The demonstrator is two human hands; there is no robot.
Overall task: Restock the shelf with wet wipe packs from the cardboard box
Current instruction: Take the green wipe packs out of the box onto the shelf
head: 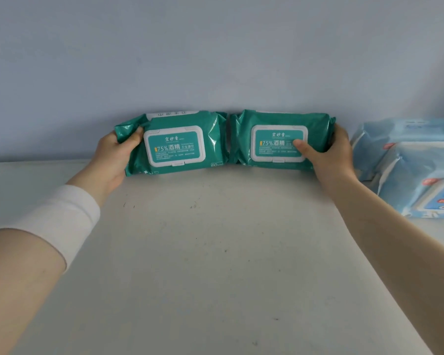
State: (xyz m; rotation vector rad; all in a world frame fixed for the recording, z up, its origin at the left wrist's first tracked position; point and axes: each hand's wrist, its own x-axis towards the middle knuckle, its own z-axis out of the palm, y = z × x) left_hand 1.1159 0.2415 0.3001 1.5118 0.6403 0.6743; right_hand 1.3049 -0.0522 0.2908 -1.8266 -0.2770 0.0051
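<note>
Two teal wet wipe packs stand on edge at the 12 o'clock end of the white shelf (203,252), backs to the blue-grey wall (215,60) and printed faces turned outward. This looks like a deliberate facing, so a shopper can read the labels. The left pack (174,144) and the right pack (277,142) meet at their crimped ends, probably to form one tidy, gapless row.

The left hand (113,152) grips the 9 o'clock end of the left pack. Its thumb presses on the front by the crimped seal, and the other fingers curl behind, out of sight. The right hand (328,155) clasps the 3 o'clock end of the right pack, thumb flat on the white lid and fingers wrapped round the back. Holding the outer ends lets both packs be squared up together.

Each lid reads "75% 酒精", with a script brand name above that I cannot read with confidence. A "60" shows at the left pack's lower corner. A white strip with inverted writing peeks above the left pack, perhaps from another pack behind it.

At 3 o'clock lie pale blue packs (408,162), their print too blurred to read. A white sleeve (62,216) covers the left forearm. The cardboard box is not in view.
</note>
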